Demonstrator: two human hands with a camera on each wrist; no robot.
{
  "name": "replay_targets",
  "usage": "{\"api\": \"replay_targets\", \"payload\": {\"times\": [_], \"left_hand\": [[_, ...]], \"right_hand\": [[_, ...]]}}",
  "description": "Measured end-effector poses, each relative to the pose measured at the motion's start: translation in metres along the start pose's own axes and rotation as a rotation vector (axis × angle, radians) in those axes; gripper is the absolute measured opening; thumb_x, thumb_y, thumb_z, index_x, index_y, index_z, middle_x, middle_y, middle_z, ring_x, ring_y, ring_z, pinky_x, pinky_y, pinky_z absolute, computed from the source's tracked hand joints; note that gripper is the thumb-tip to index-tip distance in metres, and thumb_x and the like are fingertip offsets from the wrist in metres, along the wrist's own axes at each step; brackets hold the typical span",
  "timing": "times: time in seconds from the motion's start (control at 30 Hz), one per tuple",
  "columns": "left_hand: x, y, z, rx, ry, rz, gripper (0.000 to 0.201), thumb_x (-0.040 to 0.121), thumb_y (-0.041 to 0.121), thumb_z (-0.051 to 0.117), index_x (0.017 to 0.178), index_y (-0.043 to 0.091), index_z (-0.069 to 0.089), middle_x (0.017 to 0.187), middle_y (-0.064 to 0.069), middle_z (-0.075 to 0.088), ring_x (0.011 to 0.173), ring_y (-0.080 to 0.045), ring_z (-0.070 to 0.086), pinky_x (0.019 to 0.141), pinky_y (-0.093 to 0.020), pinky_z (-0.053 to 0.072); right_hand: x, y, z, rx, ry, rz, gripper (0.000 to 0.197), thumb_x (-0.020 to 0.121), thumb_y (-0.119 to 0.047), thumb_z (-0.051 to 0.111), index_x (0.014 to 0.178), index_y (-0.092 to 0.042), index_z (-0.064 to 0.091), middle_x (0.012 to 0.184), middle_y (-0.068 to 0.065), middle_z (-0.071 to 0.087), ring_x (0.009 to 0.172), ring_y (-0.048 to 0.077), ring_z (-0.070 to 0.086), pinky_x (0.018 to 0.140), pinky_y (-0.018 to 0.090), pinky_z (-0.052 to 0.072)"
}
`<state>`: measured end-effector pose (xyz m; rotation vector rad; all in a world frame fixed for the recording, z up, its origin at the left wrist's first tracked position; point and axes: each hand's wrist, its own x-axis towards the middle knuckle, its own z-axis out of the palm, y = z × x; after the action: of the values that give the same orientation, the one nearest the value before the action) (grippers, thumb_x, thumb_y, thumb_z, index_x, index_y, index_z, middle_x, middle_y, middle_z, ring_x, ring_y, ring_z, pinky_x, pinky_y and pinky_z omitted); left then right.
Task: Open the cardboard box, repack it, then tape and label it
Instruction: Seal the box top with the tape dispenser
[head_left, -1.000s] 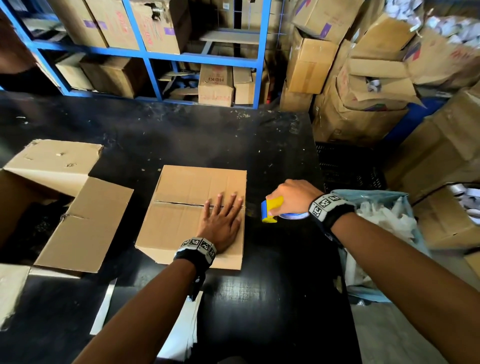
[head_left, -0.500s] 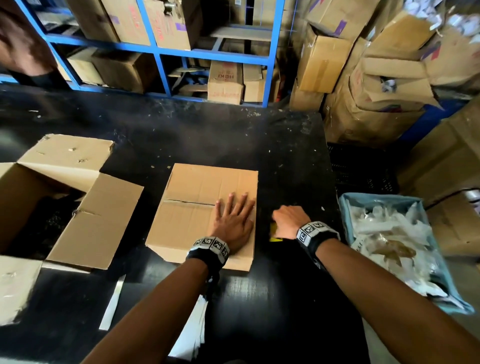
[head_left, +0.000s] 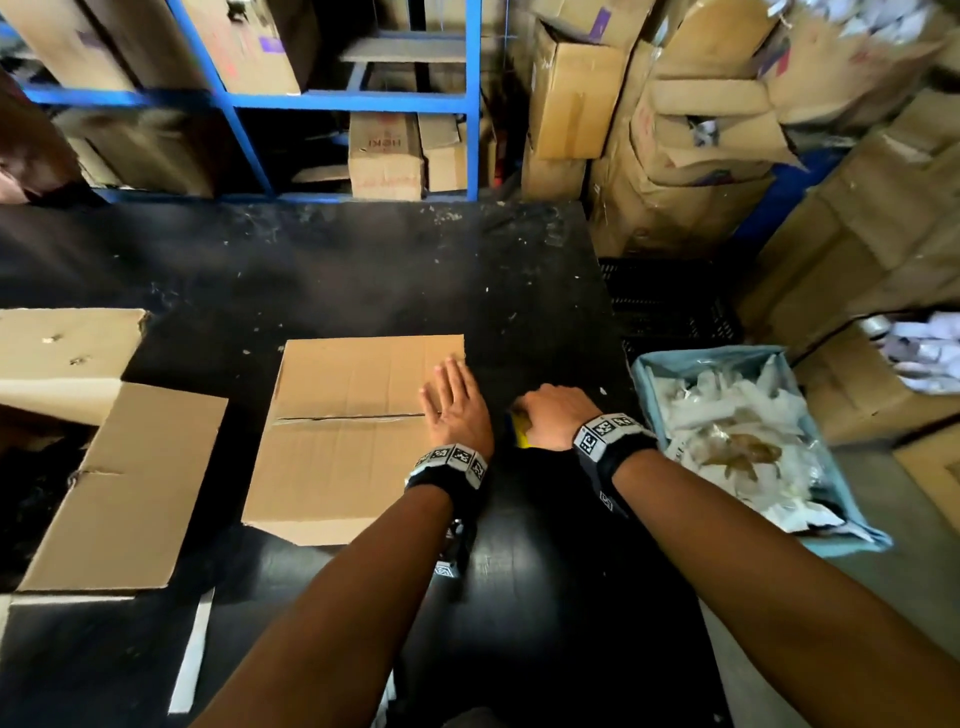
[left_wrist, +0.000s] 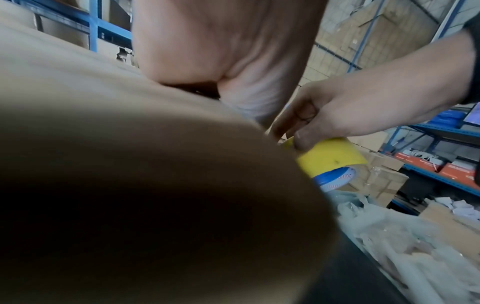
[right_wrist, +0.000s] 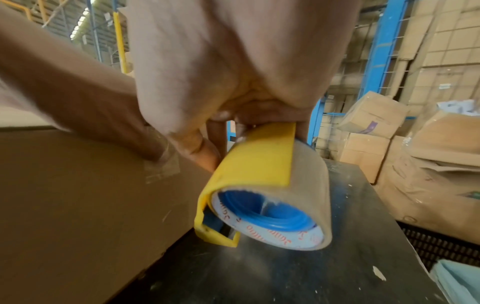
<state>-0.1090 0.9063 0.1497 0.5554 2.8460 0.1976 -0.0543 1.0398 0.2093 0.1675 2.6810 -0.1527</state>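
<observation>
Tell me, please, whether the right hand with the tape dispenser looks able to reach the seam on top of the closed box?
Probably yes: the right hand holds the tape dispenser beside the closed box, and only the left hand lies flat over the seam's near end.

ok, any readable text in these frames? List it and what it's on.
"HOKI", roughly: red print on the shelf box; the line below it is blurred.
Red print on the tape roll core label: too blurred to read.
The wrist bands: square marker patterns, no words.
</observation>
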Motion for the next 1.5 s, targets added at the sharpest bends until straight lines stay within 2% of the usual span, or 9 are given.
{"api": "replay_targets", "payload": {"times": [0.1, 0.23, 0.4, 0.6, 0.83, 1.0, 1.23, 1.37, 1.5], "left_hand": [[-0.002, 0.003, -0.005, 0.026, -0.037, -0.012, 0.079, 0.096, 0.008, 0.038, 0.153, 0.003, -0.017, 0.164, -0.013, -0.017, 0.151, -0.033, -0.014, 0.121, -0.057, 0.001], [-0.002, -0.011, -0.017, -0.053, -0.133, 0.104, 0.114, 0.084, 0.044, 0.067, 0.155, 0.005, -0.012, 0.164, -0.015, -0.017, 0.151, -0.034, -0.015, 0.119, -0.057, -0.004], [-0.033, -0.061, -0.024, -0.141, -0.054, 0.269, 0.084, 0.096, 0.060, 0.041, 0.157, 0.011, 0.011, 0.166, -0.012, 0.002, 0.153, -0.034, -0.001, 0.123, -0.050, 0.006], [-0.093, -0.149, -0.006, 0.009, 0.040, 0.338, 0.080, 0.093, 0.071, 0.015, 0.158, 0.025, 0.008, 0.167, -0.005, 0.002, 0.153, -0.032, 0.002, 0.121, -0.056, 0.009], [-0.125, -0.209, -0.006, 0.004, 0.080, 0.301, 0.066, 0.098, 0.065, 0.019, 0.156, 0.041, 0.000, 0.166, 0.001, -0.008, 0.153, -0.031, -0.007, 0.121, -0.058, 0.001], [-0.131, -0.242, -0.012, 0.013, 0.061, 0.306, 0.063, 0.103, 0.052, 0.021, 0.158, 0.031, 0.001, 0.166, -0.008, -0.004, 0.152, -0.036, -0.002, 0.123, -0.054, 0.005], [-0.131, -0.263, -0.023, -0.033, 0.027, 0.382, 0.058, 0.107, 0.035, 0.027, 0.159, 0.019, 0.005, 0.166, -0.012, 0.000, 0.152, -0.037, -0.001, 0.123, -0.052, 0.009], [-0.128, -0.266, -0.025, -0.093, 0.027, 0.387, 0.057, 0.106, 0.033, 0.032, 0.158, 0.019, 0.013, 0.166, -0.012, 0.005, 0.152, -0.037, 0.003, 0.123, -0.053, 0.012], [-0.130, -0.265, -0.025, -0.139, 0.062, 0.378, 0.056, 0.105, 0.032, 0.039, 0.157, 0.017, 0.023, 0.165, -0.012, 0.013, 0.151, -0.037, 0.010, 0.122, -0.052, 0.014]], "right_hand": [[-0.009, 0.007, 0.006, 0.096, -0.009, 0.030, 0.039, 0.090, -0.039, 0.051, 0.126, -0.030, 0.066, 0.120, 0.014, 0.069, 0.108, 0.039, 0.067, 0.087, 0.043, 0.054], [-0.021, 0.011, 0.023, 0.163, 0.001, 0.079, 0.055, 0.091, -0.018, 0.054, 0.145, -0.026, 0.053, 0.138, 0.015, 0.060, 0.124, 0.039, 0.058, 0.098, 0.042, 0.049], [-0.042, -0.009, 0.057, 0.266, 0.025, 0.131, 0.053, 0.087, -0.015, 0.063, 0.140, -0.018, 0.059, 0.136, 0.015, 0.063, 0.124, 0.038, 0.058, 0.099, 0.040, 0.050], [-0.076, -0.062, 0.118, 0.336, 0.055, 0.239, 0.054, 0.087, -0.022, 0.068, 0.139, -0.016, 0.057, 0.129, 0.017, 0.064, 0.118, 0.039, 0.061, 0.096, 0.043, 0.053], [-0.123, -0.141, 0.185, 0.386, 0.131, 0.348, 0.043, 0.094, -0.019, 0.055, 0.137, -0.013, 0.054, 0.123, 0.023, 0.063, 0.113, 0.044, 0.061, 0.094, 0.044, 0.049], [-0.135, -0.186, 0.205, 0.315, 0.134, 0.336, 0.040, 0.100, -0.018, 0.050, 0.139, -0.009, 0.050, 0.123, 0.024, 0.063, 0.111, 0.044, 0.063, 0.090, 0.046, 0.051], [-0.131, -0.206, 0.212, 0.312, 0.141, 0.363, 0.057, 0.100, -0.018, 0.050, 0.154, -0.011, 0.033, 0.131, 0.019, 0.060, 0.113, 0.040, 0.064, 0.091, 0.043, 0.051], [-0.132, -0.212, 0.212, 0.395, 0.141, 0.388, 0.042, 0.102, -0.021, 0.048, 0.143, -0.011, 0.043, 0.108, 0.013, 0.065, 0.105, 0.038, 0.066, 0.089, 0.042, 0.051], [-0.134, -0.212, 0.219, 0.371, 0.125, 0.342, 0.046, 0.096, -0.018, 0.055, 0.140, -0.012, 0.042, 0.116, 0.020, 0.066, 0.099, 0.039, 0.066, 0.086, 0.043, 0.055]]}}
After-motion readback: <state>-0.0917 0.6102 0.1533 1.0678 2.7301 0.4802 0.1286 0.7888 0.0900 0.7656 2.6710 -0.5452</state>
